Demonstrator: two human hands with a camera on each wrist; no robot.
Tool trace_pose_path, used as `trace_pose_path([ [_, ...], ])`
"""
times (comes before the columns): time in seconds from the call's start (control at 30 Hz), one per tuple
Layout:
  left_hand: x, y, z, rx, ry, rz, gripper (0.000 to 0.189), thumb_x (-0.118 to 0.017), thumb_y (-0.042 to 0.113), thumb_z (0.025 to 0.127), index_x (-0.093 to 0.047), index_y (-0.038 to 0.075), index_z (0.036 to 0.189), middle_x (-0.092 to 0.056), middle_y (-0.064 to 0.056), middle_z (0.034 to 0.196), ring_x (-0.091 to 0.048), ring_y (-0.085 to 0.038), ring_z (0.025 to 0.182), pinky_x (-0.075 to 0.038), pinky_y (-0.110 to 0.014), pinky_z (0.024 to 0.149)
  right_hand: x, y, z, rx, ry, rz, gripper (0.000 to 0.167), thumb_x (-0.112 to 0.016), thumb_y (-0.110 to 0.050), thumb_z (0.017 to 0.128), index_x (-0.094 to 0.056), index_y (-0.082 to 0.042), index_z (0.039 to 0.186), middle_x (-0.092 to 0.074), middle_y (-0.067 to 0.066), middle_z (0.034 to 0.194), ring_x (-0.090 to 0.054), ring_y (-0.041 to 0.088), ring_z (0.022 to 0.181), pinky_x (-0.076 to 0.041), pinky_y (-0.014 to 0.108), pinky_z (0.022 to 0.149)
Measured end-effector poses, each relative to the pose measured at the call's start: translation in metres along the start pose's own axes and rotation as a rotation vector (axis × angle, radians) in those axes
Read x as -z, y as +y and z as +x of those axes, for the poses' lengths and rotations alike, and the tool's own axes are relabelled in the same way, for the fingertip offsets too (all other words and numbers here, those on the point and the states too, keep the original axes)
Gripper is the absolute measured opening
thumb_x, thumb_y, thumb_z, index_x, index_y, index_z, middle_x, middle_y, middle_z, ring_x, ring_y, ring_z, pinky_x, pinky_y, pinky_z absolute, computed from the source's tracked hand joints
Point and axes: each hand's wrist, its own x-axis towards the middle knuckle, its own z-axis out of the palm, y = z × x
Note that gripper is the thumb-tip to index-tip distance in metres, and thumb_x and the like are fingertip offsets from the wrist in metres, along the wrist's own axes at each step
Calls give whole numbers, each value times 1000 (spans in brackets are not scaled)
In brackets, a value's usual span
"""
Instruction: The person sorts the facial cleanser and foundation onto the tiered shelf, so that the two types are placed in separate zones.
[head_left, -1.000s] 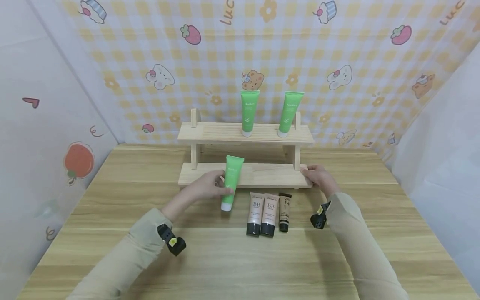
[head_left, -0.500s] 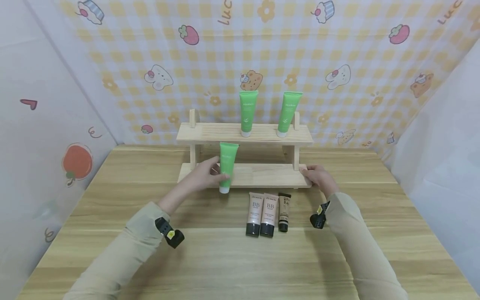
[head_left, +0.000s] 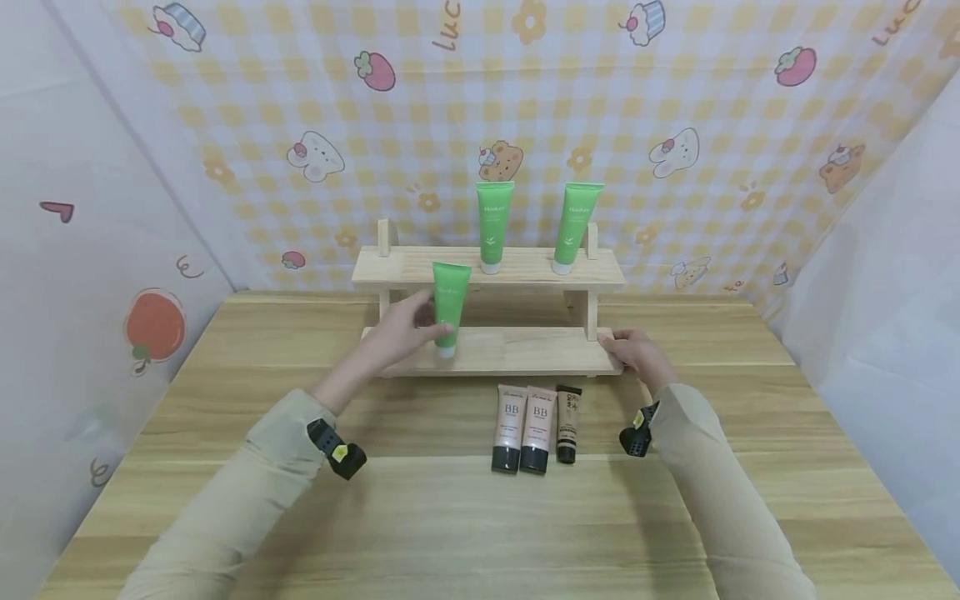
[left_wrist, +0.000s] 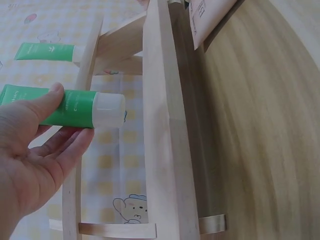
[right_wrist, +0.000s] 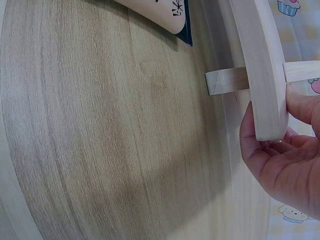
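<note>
My left hand [head_left: 403, 332] grips a green squeeze tube [head_left: 451, 298] with its white cap down, in front of the left part of a two-tier wooden shelf [head_left: 525, 350]. In the left wrist view the thumb lies across the green tube [left_wrist: 75, 107] and the fingers curl beneath it. The cap shows beside the shelf boards. My right hand [head_left: 637, 354] holds the right end of the lower board; the right wrist view shows thumb and fingers around that board end [right_wrist: 270, 100]. Two more green tubes, one mid-shelf [head_left: 494, 221] and one at right [head_left: 577, 221], stand on the upper board.
In front of the shelf, two pink BB cream tubes [head_left: 510, 425] and a smaller tan tube with a black cap [head_left: 568, 421] lie side by side on the wooden table [head_left: 480, 533]. A checked cloth [head_left: 420, 108] hangs behind the shelf.
My left hand has raised the green tube from before the lower board to a higher spot, further back and slightly left. The right hand keeps its hold on the shelf.
</note>
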Motion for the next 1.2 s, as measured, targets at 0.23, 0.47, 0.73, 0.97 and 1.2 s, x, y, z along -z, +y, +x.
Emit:
trace_pose_path([
  [0.23,10,1,5,-12,49,-17,44,-63,28,86,-47,11,123,-59,-11,116,-57,-27,110,-47,-41,95,-1,0,-1,0,-6,3,57,-41,-31,97,-28,7,138,-50,17,119,-53,11,86,-46,18,70],
  [0.47,21,3,11,-21,95,-37,41,-64,23,85,-48,8,120,-60,-15,113,-58,-31,106,-51,-43,88,0,4,0,11,-28,20,60,-39,-31,97,-25,9,139,-49,17,120,-51,12,87,-46,18,69],
  [0.73,36,6,19,-21,166,-49,46,-62,24,87,-45,10,127,-57,-17,117,-55,-34,109,-50,-47,88,0,3,1,20,-19,16,59,-41,-32,96,-28,8,138,-53,15,114,-53,8,81,-46,18,68],
  [0.97,45,6,26,-3,217,-64,45,-60,27,88,-46,8,126,-56,-18,116,-53,-33,111,-47,-48,91,-1,3,-4,37,-33,18,60,-41,-33,96,-28,9,137,-50,8,101,-48,11,81,-43,19,68],
  [1.2,49,9,33,-5,238,-94,41,-60,25,88,-46,8,123,-56,-19,117,-53,-32,112,-49,-46,90,-1,3,0,25,-16,42,56,-43,-30,96,-31,9,136,-53,5,96,-50,6,74,-44,17,63],
])
